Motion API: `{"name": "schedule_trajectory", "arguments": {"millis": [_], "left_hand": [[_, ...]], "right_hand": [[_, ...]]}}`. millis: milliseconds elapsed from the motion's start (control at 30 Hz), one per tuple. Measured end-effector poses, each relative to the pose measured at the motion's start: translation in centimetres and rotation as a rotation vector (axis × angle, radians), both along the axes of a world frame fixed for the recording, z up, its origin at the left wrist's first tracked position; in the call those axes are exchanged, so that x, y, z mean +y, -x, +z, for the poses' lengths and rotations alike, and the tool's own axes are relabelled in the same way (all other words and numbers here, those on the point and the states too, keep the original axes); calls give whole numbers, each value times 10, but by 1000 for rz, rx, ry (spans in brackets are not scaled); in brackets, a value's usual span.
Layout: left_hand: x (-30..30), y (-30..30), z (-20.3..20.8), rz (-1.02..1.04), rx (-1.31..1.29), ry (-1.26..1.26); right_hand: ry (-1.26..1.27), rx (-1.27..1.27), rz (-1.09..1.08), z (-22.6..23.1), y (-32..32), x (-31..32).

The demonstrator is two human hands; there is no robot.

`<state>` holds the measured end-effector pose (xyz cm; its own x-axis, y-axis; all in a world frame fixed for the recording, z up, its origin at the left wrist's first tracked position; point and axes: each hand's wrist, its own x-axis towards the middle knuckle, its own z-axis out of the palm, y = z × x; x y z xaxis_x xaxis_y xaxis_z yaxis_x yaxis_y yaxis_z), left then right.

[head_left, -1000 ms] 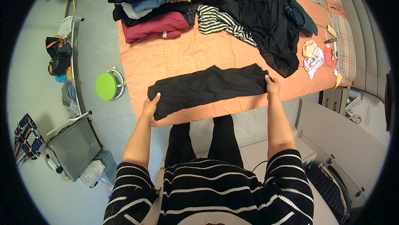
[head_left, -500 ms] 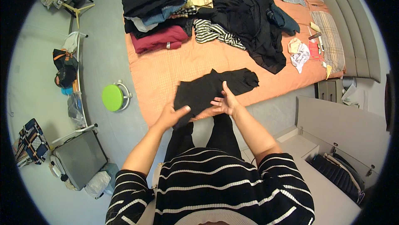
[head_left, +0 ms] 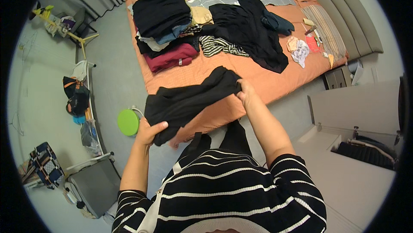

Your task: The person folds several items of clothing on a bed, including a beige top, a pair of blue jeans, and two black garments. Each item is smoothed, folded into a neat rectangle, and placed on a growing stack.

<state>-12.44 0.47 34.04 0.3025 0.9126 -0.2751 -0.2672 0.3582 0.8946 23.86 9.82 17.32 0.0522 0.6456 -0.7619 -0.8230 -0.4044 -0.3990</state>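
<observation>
A black garment (head_left: 189,101), folded into a long strip, is stretched between my two hands over the near edge of the bed. My left hand (head_left: 148,132) grips its lower left end, thumb on top. At the upper right end, my right hand (head_left: 244,92) is closed on the cloth. The garment's exact kind does not show. Beyond it on the orange bedspread (head_left: 172,78) stands a tall stack of folded clothes (head_left: 161,13), with a dark red folded garment (head_left: 172,57) at the bottom front.
Right of the stack lie a striped black-and-white garment (head_left: 217,46) and a loose black heap of clothing (head_left: 254,30). Small crumpled cloths (head_left: 299,52) rest near the headboard. A green round stool (head_left: 128,122) stands left of the bed; an open white cabinet (head_left: 352,108) is at right.
My right hand has gone from open beside the black garment to gripping its right end. Both hands have spread apart, lifting and stretching the cloth toward the left.
</observation>
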Motion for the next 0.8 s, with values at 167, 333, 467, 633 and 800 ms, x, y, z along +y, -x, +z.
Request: {"name": "schedule_trajectory", "arguments": {"millis": [167,333,467,633,800], "left_hand": [[36,-1,-66,217,313,-151],[54,-19,-136,262,832,-569],[33,-21,-206,-6,1182,-514],[-6,29,-296,-403,1410,178],[15,13,-297,-18,1371,-38]], "right_hand": [[-333,-277,-176,59,-12,9],[-565,-205,-233,28,-48,-5],[256,-362,-301,-96,-56,-44],[653,-257,141,-166,-52,-104],[508,-308,195,-161,-55,-77]]}}
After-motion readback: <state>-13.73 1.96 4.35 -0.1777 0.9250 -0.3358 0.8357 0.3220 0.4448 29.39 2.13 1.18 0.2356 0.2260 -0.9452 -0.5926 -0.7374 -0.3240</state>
